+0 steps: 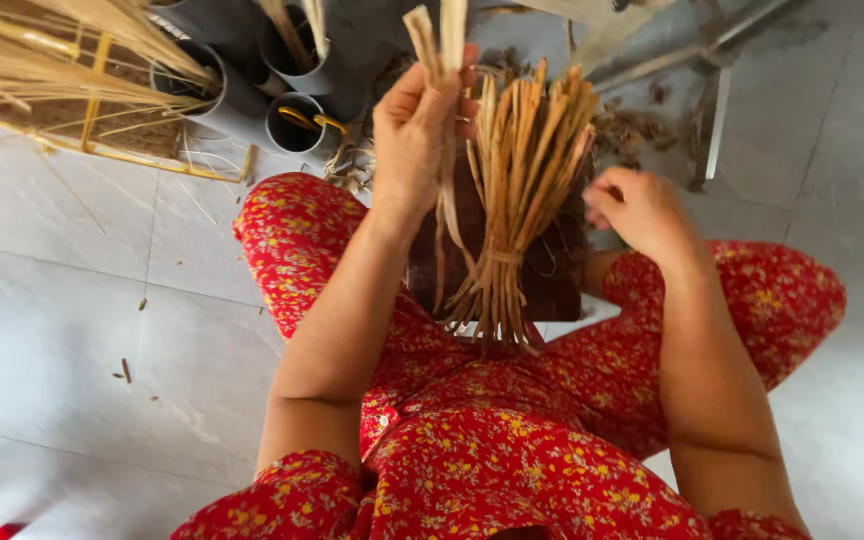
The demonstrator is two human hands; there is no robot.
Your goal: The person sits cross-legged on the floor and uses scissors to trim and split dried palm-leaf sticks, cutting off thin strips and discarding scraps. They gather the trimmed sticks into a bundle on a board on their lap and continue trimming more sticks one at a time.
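I sit on a tiled floor in red flowered clothes. My left hand (414, 130) is raised and closed around two flat tan strips (438, 35) that stick up above the fist and hang down below it. A tied bundle of tan strips (522, 190) stands between my knees, bound near its lower end and fanning out at the top. My right hand (640, 210) is curled just to the right of the bundle, close to its outer strips; whether it grips one is hidden.
Grey plastic pipes (297, 120) holding strips stand at the top centre. A yellow frame with thin pale stalks (72, 70) lies at the top left. Metal legs (714, 110) rise at the top right. Small scraps dot the floor tiles (127, 370).
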